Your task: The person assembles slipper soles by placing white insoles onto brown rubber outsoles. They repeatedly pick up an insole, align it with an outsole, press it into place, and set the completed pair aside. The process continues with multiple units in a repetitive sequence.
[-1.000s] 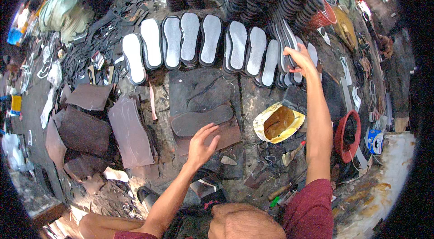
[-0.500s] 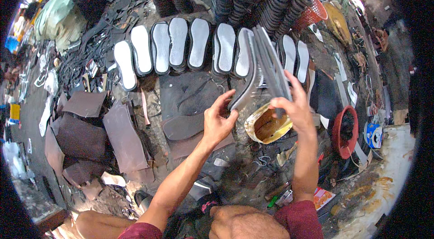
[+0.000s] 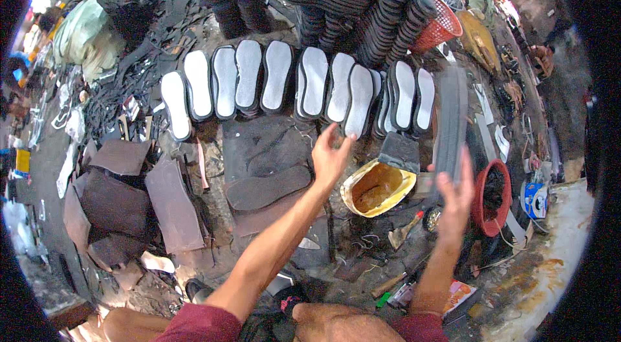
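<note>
Swinging right since the earlier frame, the right hand (image 3: 457, 192) gripped a dark sole strip (image 3: 449, 125) beside the red basket (image 3: 490, 198), while the left hand (image 3: 330, 156), open, hovered near the white-faced soles (image 3: 304, 83), glue tin (image 3: 377, 187) untouched.

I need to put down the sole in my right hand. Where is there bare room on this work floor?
The barest patch is the dark mat, between the row of white-topped soles and the loose dark sole. Crowded: around the yellow glue tin and red basket, with tools and scraps, and the left side, with brown sheets. The right hand holds a dark sole.
</note>
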`<state>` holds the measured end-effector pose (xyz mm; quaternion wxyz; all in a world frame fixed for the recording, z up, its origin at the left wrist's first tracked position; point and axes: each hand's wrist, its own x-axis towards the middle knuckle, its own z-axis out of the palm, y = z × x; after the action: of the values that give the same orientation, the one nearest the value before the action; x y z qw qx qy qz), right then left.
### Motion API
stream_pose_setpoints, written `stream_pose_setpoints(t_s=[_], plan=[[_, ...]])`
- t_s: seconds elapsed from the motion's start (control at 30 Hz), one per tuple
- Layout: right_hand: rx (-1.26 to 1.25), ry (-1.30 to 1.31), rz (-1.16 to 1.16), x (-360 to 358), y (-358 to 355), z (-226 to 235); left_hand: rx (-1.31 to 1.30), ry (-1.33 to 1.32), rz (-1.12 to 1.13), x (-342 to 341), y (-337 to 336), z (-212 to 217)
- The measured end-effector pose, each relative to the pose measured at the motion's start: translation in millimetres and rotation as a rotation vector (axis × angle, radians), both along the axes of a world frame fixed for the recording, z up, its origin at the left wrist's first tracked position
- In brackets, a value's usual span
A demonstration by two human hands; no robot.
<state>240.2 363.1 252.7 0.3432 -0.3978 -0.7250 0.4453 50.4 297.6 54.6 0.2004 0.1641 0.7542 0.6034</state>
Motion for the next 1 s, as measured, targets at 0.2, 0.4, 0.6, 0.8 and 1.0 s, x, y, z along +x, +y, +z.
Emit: stream_pose_setpoints(t_s=[0.2, 0.4, 0.6, 0.8, 1.0], plan=[[-0.421, 0.19, 0.391, -66, -100, -65, 0.607, -0.683, -0.214, 11, -129, 95], [-0.534, 0.14, 0.634, -95, -155, -62, 0.497, -0.648, -0.091, -21, -221, 116], [-0.456, 0.0, 0.622, -122, -179, -42, 0.451, -0.722, 0.223, -32, -322, 100], [0.191, -0.03, 0.839, -224, -234, -102, 0.853, -0.643, 0.742, -12, -443, 35], [0.506, 0.048, 0.907, -260, -327, -166, 0.838, -0.625, 0.653, -6, -438, 60]])
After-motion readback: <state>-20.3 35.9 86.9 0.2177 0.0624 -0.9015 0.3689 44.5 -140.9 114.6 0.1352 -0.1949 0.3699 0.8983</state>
